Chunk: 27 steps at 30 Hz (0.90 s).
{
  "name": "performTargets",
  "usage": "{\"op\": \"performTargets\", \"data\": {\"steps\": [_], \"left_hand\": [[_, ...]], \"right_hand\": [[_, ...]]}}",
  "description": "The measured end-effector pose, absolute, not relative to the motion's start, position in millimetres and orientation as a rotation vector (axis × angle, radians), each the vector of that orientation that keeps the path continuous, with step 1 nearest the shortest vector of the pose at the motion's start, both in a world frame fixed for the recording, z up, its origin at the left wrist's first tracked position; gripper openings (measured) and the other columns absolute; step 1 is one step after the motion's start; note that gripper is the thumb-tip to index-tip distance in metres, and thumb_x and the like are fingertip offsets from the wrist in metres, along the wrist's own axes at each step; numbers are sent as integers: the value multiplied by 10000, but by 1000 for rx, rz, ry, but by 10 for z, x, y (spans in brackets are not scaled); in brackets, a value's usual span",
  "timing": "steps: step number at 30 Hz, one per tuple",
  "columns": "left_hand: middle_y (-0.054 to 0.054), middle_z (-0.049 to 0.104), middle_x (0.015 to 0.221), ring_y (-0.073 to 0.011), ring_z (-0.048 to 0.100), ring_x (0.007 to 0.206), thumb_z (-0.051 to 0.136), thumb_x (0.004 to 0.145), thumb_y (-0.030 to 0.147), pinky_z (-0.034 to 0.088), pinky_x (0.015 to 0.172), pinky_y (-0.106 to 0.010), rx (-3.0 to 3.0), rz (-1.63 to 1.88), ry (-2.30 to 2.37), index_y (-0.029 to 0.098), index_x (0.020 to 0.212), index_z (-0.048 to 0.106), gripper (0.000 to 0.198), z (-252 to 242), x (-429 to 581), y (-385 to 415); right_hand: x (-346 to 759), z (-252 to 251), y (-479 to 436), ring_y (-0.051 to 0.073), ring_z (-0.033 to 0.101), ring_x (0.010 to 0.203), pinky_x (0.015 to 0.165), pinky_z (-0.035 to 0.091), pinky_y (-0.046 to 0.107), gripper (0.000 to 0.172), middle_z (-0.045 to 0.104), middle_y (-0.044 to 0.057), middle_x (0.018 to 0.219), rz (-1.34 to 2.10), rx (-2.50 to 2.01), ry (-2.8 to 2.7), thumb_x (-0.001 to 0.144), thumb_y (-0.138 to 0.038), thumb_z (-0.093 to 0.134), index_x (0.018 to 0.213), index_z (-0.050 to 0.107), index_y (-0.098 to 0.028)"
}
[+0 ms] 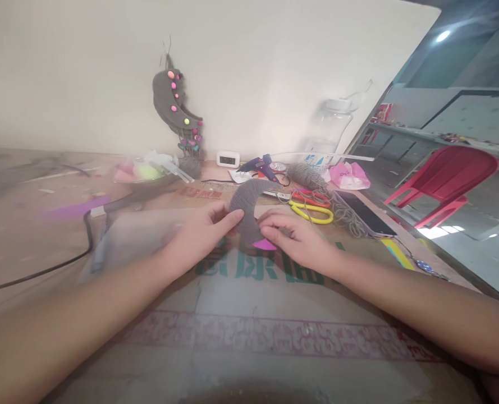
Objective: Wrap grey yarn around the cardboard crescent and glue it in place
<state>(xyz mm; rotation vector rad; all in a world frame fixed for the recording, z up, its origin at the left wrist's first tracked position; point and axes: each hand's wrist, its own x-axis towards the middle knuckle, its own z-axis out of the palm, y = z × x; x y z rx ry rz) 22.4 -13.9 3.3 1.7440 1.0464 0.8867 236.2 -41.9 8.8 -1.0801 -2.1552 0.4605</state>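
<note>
Gray yarn-wrapped crescent: near side of glue gun; left fingers grasp outer curve; right fingers bunched at inner edge, cannot tell grip

Risk: slack could slip wraps off bare magenta tip; loose yarn right of glue gun could snag yellow-handled scissors

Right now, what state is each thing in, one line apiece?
Crescent: mostly wrapped in strands, pink tip bare
Left hand: pinching the crescent
Right hand: bent at the crescent's lower end, grip unclear
Moon ornament: decorated, upright against the wall
Clock: display on, digits unreadable
Glue gun: set down, heat unclear
Yellow scissors: lying down, blades unclear
Phone: screen dark
Bottle: capped, upright
Grey yarn: partly loose loops
Lamp: lit
</note>
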Motion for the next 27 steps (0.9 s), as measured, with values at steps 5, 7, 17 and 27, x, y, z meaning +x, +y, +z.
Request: {"op": "performTargets", "data": {"steps": [5,7,17,27], "left_hand": [[45,490,626,-98,441,567,471,908,492,340,529,-220,1754,895,1034,195,751,522,340,39,214,-150],[54,461,594,-90,398,527,477,908,479,309,500,-219,1753,878,1036,195,714,478,344,58,216,-164],[46,541,619,-105,495,586,544,875,432,384,582,-227,1619,905,961,186,821,536,252,70,228,-163],[41,567,612,-106,500,561,568,853,431,370,563,-229,1508,944,923,188,804,542,249,7,213,-54]], "right_hand": [[2514,67,-206,175,622,936,859,457,321,214,693,47,990,398,-1269,-1967,934,-275,482,1043,645,-190],[2535,60,-143,180,628,894,825,460,321,196,699,50,980,330,-1353,-2038,908,-255,515,1024,656,-182],[2234,357,-4,171,557,632,537,320,274,132,674,93,816,17,-1542,-2634,826,-235,578,898,653,-154],[2557,334,291,164,593,720,628,387,252,233,688,61,854,6,-1628,-2442,870,-162,453,942,674,-162]]}}
